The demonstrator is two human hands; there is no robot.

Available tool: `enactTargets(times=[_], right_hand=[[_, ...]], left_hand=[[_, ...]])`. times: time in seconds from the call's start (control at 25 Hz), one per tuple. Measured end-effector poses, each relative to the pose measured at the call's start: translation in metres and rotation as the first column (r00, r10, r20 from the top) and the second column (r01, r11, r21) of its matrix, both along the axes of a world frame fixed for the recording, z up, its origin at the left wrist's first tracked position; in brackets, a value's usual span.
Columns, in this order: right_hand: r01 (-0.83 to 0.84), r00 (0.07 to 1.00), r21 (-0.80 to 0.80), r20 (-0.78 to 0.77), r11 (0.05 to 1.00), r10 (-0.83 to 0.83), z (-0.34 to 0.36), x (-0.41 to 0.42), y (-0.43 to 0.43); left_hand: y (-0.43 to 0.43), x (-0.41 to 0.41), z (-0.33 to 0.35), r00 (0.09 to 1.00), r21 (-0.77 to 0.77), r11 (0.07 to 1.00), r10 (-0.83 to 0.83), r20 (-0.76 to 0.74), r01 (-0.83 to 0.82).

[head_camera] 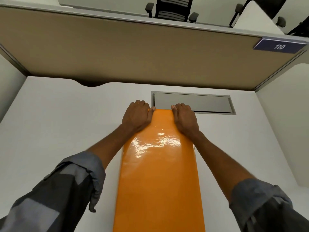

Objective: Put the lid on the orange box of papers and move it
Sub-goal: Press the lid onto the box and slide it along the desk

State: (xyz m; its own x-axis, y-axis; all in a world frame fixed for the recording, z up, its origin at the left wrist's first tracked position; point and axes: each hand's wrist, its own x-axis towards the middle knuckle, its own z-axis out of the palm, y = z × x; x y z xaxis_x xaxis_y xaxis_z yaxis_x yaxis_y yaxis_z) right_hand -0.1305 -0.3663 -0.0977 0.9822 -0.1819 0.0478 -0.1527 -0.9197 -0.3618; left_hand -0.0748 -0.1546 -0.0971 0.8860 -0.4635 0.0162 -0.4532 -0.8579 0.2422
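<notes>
Lid (158,173) already seated on the orange box, covering it end to end; papers hidden beneath. Closing step judged done; moving still to do, box resting on the white desk (50,131), running from the near edge toward the far edge.

Left hand (136,117) and right hand (184,118) at the lid's far corners: palms flat on top, thumbs lying inward on the lid, fingers curled over the far end, tips hidden. Grip on the box itself impossible to confirm.

Lid: long narrow rectangle, rounded edges, glossy orange, slightly rippled glare. Desk matte, smooth. Grey recessed cable flap (192,102) just beyond the fingers. Tan fabric partition (133,52) along the far edge.
</notes>
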Motion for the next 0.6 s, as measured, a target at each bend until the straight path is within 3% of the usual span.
enactTargets(times=[0.24, 0.36, 0.48, 0.6], right_hand=[[-0.089, 0.990, 0.120, -0.100, 0.989, 0.101, 0.009, -0.005, -0.007], [-0.126, 0.979, 0.078, -0.154, 0.989, 0.136, 0.026, -0.018, -0.003], [-0.147, 0.985, 0.033, -0.085, 0.989, 0.149, 0.034, -0.070, 0.021], [-0.220, 0.967, 0.017, -0.129, 0.975, 0.221, 0.029, -0.148, 0.056]], left_hand=[[0.000, 0.000, 0.009, 0.998, 0.066, 0.997, -0.034, -0.061, 0.038], [-0.002, -0.017, 0.025, 0.998, 0.079, 0.995, -0.062, -0.014, 0.062], [0.008, -0.078, 0.030, 0.990, 0.013, 0.992, -0.127, -0.054, 0.128], [0.031, -0.155, 0.023, 0.975, 0.005, 0.984, -0.177, -0.135, 0.179]])
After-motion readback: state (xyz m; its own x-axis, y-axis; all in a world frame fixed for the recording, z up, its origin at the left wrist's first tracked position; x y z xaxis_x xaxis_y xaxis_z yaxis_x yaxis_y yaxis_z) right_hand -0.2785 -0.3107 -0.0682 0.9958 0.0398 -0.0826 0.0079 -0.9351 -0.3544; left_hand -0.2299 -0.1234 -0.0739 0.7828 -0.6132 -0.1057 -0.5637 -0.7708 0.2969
